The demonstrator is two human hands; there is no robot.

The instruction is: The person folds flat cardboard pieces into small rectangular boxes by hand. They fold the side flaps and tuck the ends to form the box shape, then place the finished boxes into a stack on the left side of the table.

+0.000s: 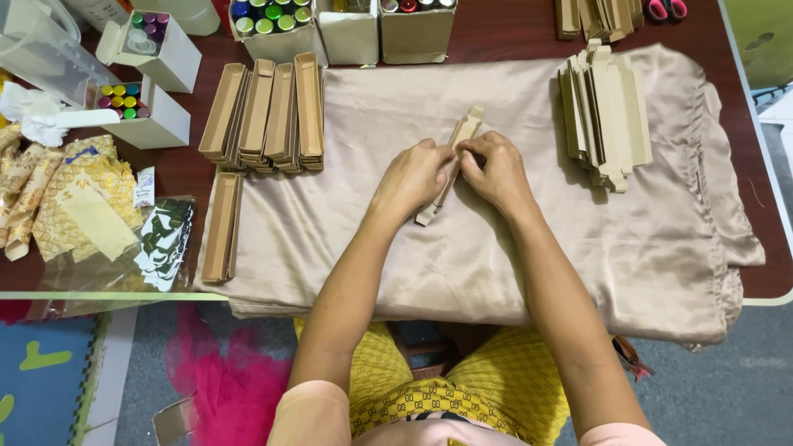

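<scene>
A flat tan cardboard box blank [462, 132] lies slanted on a beige satin cloth [512, 256] in the middle of the table. My left hand [410, 177] and my right hand [494, 169] both press on the blank, fingers curled over its long edge, thumbs almost touching. The blank's lower end sticks out below my left hand and its upper end above both hands.
Folded long open cardboard trays [268, 111] stand in a row at the left, one more [221, 227] below them. A pile of flat blanks [605, 111] lies at the right. White boxes of coloured bottles [132, 103] and gold patterned packets [70, 198] sit at far left.
</scene>
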